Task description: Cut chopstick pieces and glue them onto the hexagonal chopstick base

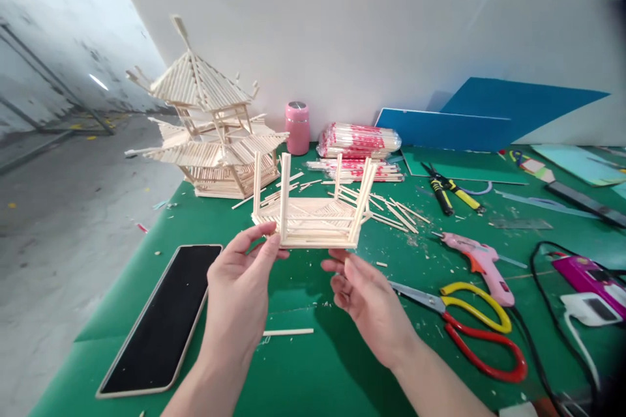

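Note:
A small wooden stick frame (317, 221), with a flat base and upright posts, is held above the green table. My left hand (247, 264) pinches its lower left corner between thumb and fingers. Under the front edge at the right is my right hand (359, 287), its fingers curled near the base; whether they press on it is hard to tell. One loose stick (288, 332) lies on the table below the hands. Behind the frame are scattered sticks (401, 215).
A stick pagoda (205, 137) stands at the back left, beside a pink flask (297, 128) and bagged sticks (359, 140). A phone (161, 319) lies left. To the right are scissors (440, 303), a pink glue gun (479, 264), pliers (447, 189) and cables.

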The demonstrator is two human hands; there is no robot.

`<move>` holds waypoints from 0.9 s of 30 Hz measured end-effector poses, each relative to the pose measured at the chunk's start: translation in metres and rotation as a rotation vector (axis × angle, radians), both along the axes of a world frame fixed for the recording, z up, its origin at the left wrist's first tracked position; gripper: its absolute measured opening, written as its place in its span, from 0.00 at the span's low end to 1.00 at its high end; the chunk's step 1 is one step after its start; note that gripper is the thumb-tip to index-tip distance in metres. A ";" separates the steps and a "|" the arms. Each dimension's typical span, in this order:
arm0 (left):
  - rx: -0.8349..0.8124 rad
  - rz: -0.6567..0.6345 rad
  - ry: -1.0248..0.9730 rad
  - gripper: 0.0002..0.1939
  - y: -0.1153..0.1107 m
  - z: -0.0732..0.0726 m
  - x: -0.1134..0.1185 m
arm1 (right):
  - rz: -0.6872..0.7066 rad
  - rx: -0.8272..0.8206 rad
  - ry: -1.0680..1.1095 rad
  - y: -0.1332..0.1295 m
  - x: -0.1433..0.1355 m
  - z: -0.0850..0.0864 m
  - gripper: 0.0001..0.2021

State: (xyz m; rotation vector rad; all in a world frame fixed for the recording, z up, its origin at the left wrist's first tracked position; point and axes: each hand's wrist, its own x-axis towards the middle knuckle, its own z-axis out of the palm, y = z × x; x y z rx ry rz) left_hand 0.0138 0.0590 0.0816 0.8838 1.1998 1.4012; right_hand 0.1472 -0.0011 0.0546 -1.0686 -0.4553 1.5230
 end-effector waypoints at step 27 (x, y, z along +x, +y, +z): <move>1.002 -0.351 1.411 0.09 0.022 0.036 0.048 | -0.172 0.004 0.260 0.029 -0.016 0.022 0.12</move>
